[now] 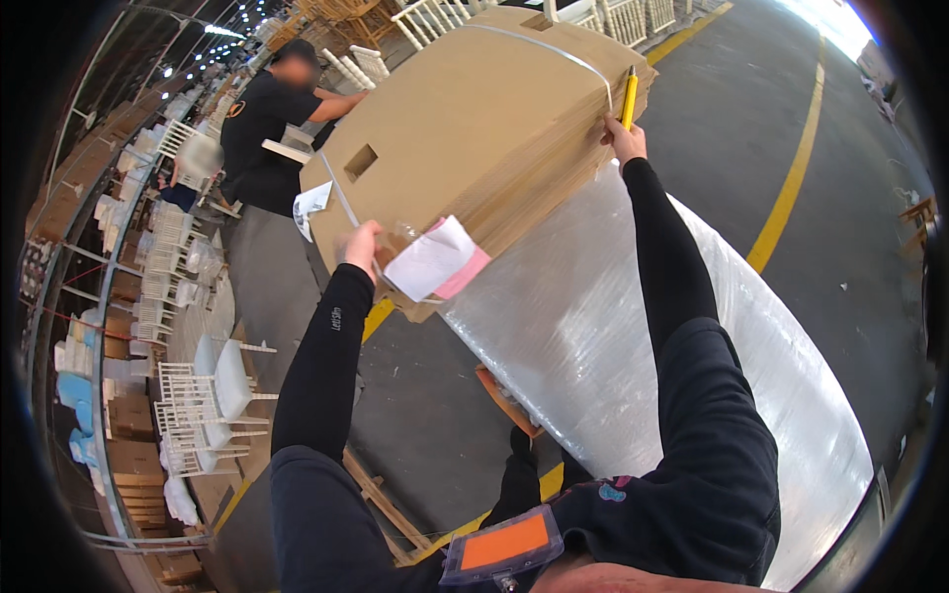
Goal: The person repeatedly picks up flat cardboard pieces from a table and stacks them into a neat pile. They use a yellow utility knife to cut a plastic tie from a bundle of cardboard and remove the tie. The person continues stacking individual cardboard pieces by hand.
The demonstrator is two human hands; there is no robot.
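Note:
In my right hand (625,140) is a yellow utility knife (630,99), upright, its dark tip pointing up. The hand is at the far right edge of a tall stack of brown cardboard sheets (465,119), beside a pale strap (563,54). My left hand (363,247) is closed at the stack's near left corner, by another pale strap (341,191). Its fingers pinch a clear plastic sleeve with white and pink papers (432,259) that lies over the near edge. The exact grip is partly hidden.
A load wrapped in clear film (593,326) stands below the stack. At the left a person in black (262,133) leans over a pale chair part. Cream chairs (213,405) are piled beyond. Yellow lines (791,188) mark the grey floor, and a wooden pallet (386,504) lies near my feet.

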